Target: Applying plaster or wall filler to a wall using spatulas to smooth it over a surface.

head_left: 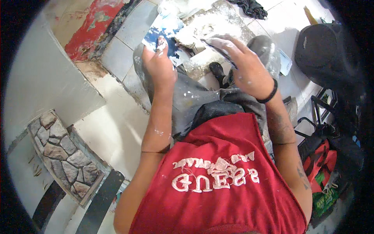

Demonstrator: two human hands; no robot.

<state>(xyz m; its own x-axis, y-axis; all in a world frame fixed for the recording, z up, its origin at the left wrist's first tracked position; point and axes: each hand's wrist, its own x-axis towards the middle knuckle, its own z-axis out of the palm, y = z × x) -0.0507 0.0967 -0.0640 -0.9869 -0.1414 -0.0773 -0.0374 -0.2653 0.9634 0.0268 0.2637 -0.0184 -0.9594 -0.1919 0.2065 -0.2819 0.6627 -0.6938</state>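
Note:
My left hand [159, 64] grips a flat dark-blue sheet [170, 43] smeared with white paste, its thumb pressed on top. My right hand [251, 70] is to the right of it, fingers stretched together over a thin, flat, dark-edged scraper [221, 51]; its full shape is hidden under the fingers. White residue coats the fingers of both hands. Beyond and between the hands lies a heap of white paste [194, 34] on a whitish, stained surface. The two hands are apart.
My knees and grey, paint-spotted trousers [191, 103] are below the hands. A black speaker [321, 48] stands at right, above a black metal frame [319, 103] and a red and green bag [325, 167]. At left are a wall and a stone-patterned panel [64, 156]. Dark cloth [251, 8] lies far off.

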